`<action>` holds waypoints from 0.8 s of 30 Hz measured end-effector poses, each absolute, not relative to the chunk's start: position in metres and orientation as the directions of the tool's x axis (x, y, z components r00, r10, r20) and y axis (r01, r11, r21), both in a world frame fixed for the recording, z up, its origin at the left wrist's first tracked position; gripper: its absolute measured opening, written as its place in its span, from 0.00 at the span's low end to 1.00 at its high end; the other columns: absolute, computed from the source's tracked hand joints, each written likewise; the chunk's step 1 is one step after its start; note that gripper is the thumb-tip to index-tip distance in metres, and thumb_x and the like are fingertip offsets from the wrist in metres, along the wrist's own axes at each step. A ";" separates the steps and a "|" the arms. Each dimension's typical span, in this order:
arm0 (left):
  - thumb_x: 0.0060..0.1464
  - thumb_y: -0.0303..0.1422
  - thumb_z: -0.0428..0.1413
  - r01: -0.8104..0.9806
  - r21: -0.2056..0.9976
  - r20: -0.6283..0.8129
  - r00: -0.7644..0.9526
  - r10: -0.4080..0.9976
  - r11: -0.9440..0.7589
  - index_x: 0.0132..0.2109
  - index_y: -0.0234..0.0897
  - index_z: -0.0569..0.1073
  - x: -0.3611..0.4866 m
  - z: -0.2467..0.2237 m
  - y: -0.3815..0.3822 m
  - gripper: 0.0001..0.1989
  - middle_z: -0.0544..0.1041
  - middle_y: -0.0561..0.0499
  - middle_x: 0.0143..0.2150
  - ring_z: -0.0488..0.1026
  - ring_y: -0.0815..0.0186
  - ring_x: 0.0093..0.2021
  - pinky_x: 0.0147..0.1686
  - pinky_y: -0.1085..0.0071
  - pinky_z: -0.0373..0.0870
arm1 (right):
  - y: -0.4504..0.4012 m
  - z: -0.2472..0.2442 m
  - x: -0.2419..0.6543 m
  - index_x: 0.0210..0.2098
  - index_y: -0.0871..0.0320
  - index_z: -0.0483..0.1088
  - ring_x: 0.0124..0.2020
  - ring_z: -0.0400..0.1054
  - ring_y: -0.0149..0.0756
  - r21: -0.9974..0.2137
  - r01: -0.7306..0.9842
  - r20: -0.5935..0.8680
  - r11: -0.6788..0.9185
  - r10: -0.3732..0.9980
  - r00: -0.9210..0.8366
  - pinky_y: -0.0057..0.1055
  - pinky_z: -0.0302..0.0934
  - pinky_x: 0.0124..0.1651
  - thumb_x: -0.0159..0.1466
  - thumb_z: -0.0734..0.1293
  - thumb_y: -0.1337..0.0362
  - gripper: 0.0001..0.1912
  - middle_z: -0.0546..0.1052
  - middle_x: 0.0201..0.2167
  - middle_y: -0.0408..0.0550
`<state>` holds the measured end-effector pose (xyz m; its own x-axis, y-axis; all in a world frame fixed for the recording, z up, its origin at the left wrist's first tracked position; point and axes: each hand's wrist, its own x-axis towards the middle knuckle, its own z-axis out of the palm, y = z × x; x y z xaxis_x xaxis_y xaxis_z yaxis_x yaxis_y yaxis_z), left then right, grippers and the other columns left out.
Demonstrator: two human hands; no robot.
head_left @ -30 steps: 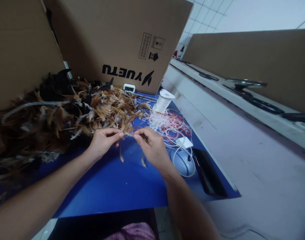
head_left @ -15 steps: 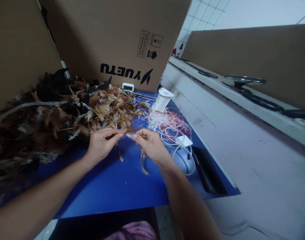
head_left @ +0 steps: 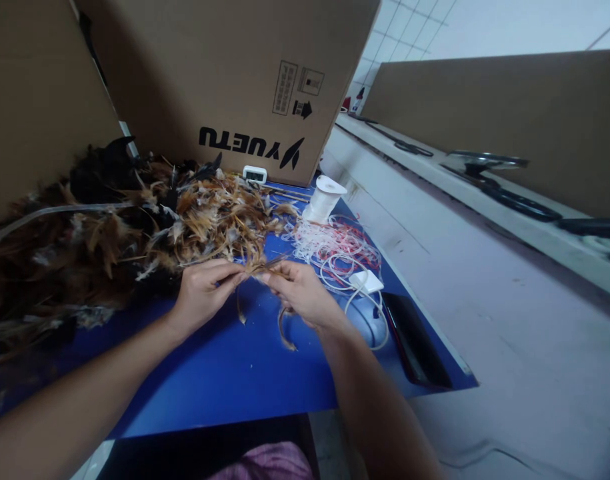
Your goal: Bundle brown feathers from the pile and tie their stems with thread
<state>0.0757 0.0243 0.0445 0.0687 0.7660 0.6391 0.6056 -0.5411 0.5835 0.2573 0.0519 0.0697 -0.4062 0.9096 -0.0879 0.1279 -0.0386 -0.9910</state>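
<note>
Above the blue tabletop [head_left: 225, 380], my left hand [head_left: 205, 288] pinches one end of a small brown feather [head_left: 257, 268] between thumb and fingertips. My right hand [head_left: 299, 288] is closed on the feather's other side, its thumb and forefinger close to the left fingertips. Thin tips fan up between the two hands; whether it is one feather or several, I cannot tell. Two loose feathers lie below: a curved one [head_left: 285, 330] under my right hand and a thin one [head_left: 241, 308] by my left fingers. A large heap of brown and black feathers [head_left: 219, 213] spreads behind my left hand.
A white spool [head_left: 325, 199] stands beside tangled white and red cords [head_left: 335, 245]. Near the right edge are a white square piece [head_left: 367, 281] and a dark phone [head_left: 415, 340]. Large cardboard boxes [head_left: 185, 67] rise behind, with a small digital display [head_left: 255, 175] at their foot.
The feather between my fingertips has shifted, its tips now pointing more upward, and my fingertips have moved slightly. Both hands stay in nearly the same place.
</note>
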 end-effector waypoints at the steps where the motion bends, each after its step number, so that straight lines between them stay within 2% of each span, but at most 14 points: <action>1: 0.54 0.31 0.56 0.611 0.576 0.638 0.079 0.766 -0.543 0.31 0.38 0.79 0.075 0.045 0.024 0.07 0.78 0.51 0.25 0.73 0.67 0.26 0.30 0.73 0.67 | 0.052 0.070 0.257 0.27 0.59 0.67 0.15 0.47 0.21 -0.991 0.124 -0.095 -0.048 0.909 -0.405 0.23 0.41 0.18 0.55 0.68 0.57 0.11 0.61 0.16 0.34; 7: 0.53 0.31 0.57 0.636 0.531 0.640 0.132 0.757 -0.560 0.35 0.38 0.80 0.073 0.040 0.026 0.06 0.81 0.48 0.31 0.76 0.65 0.31 0.34 0.73 0.70 | 0.056 0.069 0.256 0.26 0.59 0.66 0.14 0.46 0.20 -0.992 0.078 -0.122 -0.098 0.901 -0.416 0.22 0.38 0.16 0.50 0.70 0.59 0.11 0.61 0.15 0.33; 10: 0.54 0.32 0.56 0.648 0.516 0.623 0.165 0.765 -0.560 0.35 0.39 0.80 0.071 0.036 0.028 0.07 0.81 0.48 0.32 0.76 0.66 0.31 0.34 0.73 0.70 | 0.057 0.068 0.257 0.26 0.59 0.67 0.13 0.47 0.20 -0.991 0.085 -0.126 -0.099 0.898 -0.423 0.22 0.37 0.15 0.52 0.68 0.59 0.10 0.61 0.14 0.34; 17: 0.58 0.31 0.53 0.720 0.326 0.676 0.276 0.683 -0.613 0.37 0.38 0.79 0.069 0.027 0.030 0.10 0.81 0.47 0.33 0.77 0.66 0.33 0.36 0.74 0.72 | 0.059 0.066 0.260 0.21 0.58 0.64 0.12 0.47 0.19 -0.985 0.145 -0.143 -0.088 0.892 -0.429 0.22 0.38 0.16 0.53 0.63 0.66 0.06 0.61 0.13 0.33; 24: 0.58 0.32 0.52 0.747 0.289 0.634 0.320 0.704 -0.599 0.39 0.39 0.79 0.067 0.022 0.029 0.10 0.81 0.47 0.35 0.77 0.65 0.35 0.38 0.73 0.72 | 0.060 0.062 0.261 0.24 0.60 0.67 0.13 0.48 0.20 -0.980 0.189 -0.144 -0.069 0.895 -0.422 0.23 0.41 0.17 0.53 0.63 0.67 0.03 0.60 0.13 0.33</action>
